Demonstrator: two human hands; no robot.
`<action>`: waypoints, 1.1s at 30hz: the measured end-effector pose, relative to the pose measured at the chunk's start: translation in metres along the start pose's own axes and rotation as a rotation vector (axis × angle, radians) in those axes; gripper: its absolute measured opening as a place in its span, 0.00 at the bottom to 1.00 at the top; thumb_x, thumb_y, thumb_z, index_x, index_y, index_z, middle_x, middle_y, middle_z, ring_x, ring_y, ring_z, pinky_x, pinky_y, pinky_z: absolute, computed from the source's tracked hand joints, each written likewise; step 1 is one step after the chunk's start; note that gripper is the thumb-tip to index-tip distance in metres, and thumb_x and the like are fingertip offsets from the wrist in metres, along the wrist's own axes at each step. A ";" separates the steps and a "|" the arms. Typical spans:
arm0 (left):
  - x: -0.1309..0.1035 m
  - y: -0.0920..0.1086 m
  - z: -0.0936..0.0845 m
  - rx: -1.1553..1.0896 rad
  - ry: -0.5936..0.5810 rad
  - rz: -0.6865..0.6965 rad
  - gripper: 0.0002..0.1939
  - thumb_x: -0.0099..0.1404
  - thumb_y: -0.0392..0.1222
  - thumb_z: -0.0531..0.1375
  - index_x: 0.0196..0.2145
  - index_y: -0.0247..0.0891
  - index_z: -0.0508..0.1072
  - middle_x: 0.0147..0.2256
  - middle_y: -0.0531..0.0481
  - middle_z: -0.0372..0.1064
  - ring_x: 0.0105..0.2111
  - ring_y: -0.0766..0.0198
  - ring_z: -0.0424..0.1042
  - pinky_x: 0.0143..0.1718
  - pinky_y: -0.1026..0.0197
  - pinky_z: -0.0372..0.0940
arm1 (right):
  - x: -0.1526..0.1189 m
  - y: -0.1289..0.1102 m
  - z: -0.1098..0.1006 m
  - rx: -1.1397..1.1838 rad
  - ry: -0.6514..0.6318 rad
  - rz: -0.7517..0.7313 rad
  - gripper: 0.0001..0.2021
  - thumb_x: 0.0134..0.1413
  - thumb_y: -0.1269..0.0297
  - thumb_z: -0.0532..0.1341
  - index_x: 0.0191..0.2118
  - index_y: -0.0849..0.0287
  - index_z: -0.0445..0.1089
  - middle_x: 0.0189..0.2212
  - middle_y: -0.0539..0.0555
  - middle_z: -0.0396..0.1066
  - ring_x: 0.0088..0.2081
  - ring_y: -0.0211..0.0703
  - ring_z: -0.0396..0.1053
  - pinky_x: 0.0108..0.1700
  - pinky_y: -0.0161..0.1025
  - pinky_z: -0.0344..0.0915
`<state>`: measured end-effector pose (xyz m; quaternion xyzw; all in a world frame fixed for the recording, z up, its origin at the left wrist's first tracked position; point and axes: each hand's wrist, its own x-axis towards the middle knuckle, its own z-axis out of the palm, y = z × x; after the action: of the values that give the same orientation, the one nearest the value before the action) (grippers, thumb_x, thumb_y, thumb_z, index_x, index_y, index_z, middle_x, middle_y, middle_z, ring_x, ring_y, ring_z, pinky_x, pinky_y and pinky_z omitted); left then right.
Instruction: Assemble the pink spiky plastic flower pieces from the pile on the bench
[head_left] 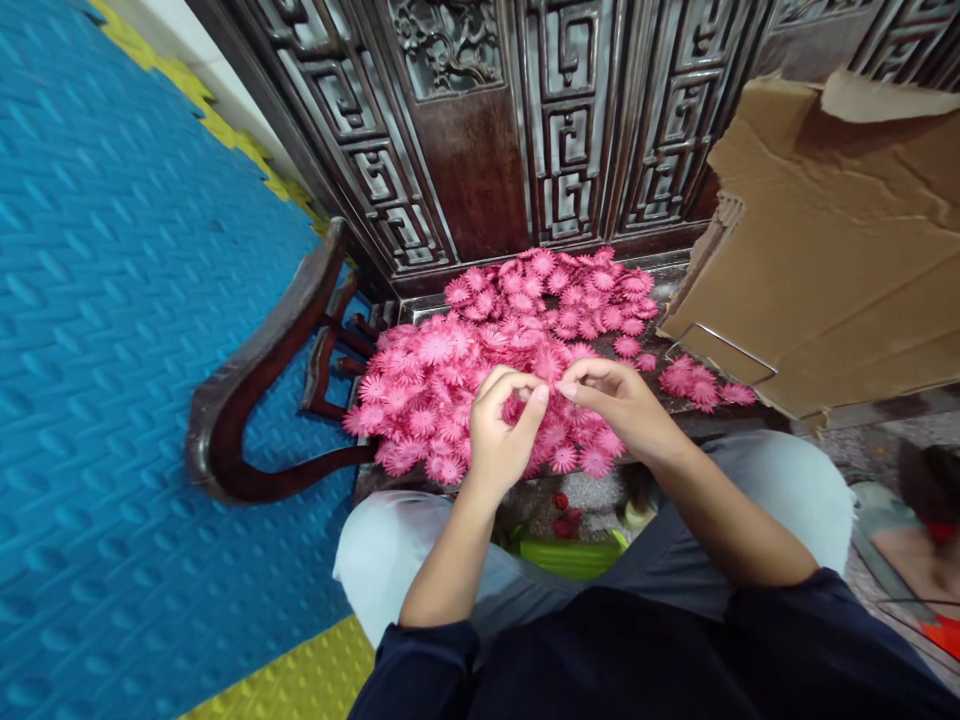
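Note:
Just above a heap of pink artificial flowers (431,400), my two hands meet fingertip to fingertip. My left hand (504,425) is closed in a pinch, thumb against forefinger. Opposite it, my right hand (619,400) pinches from the right side. Between the fingertips is a pink artificial flower (550,362), its petals spreading upward; its lower part is hidden by the fingers. The heap has many spiky, layered petals and lies right behind and below both hands. A second spread of pink flowers (525,285) lies farther back.
The flowers lie on a dark wooden bench (660,272) against a carved wooden panel (480,170). A curved wooden armrest (217,410) stands at left, above blue mats (112,330). At right leans a cardboard piece (840,250) near a few flowers (697,383). Something green (574,558) is below.

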<state>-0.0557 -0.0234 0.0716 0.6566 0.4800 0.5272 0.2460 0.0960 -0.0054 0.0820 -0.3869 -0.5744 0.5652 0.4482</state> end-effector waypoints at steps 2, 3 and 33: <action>0.000 0.000 0.000 -0.008 -0.008 -0.004 0.07 0.59 0.44 0.60 0.27 0.38 0.70 0.26 0.53 0.63 0.29 0.67 0.63 0.34 0.63 0.60 | 0.000 0.001 0.000 -0.008 -0.004 -0.010 0.09 0.46 0.57 0.64 0.26 0.58 0.70 0.24 0.48 0.66 0.28 0.35 0.61 0.35 0.37 0.58; 0.000 0.000 0.000 -0.011 -0.009 -0.009 0.08 0.57 0.44 0.62 0.27 0.38 0.70 0.26 0.54 0.63 0.29 0.67 0.62 0.33 0.63 0.59 | 0.000 0.002 0.000 -0.010 -0.005 -0.016 0.09 0.46 0.58 0.64 0.26 0.58 0.70 0.24 0.48 0.66 0.28 0.35 0.61 0.35 0.37 0.58; 0.030 -0.069 -0.056 0.512 0.643 -0.147 0.05 0.60 0.41 0.57 0.31 0.37 0.69 0.29 0.52 0.63 0.33 0.64 0.63 0.42 0.58 0.58 | 0.009 -0.001 -0.020 0.132 0.442 -0.092 0.06 0.47 0.66 0.59 0.22 0.57 0.65 0.19 0.45 0.56 0.23 0.33 0.53 0.29 0.35 0.53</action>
<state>-0.1335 0.0218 0.0464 0.4623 0.6936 0.5502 -0.0504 0.1128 0.0091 0.0827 -0.4446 -0.4412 0.4819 0.6128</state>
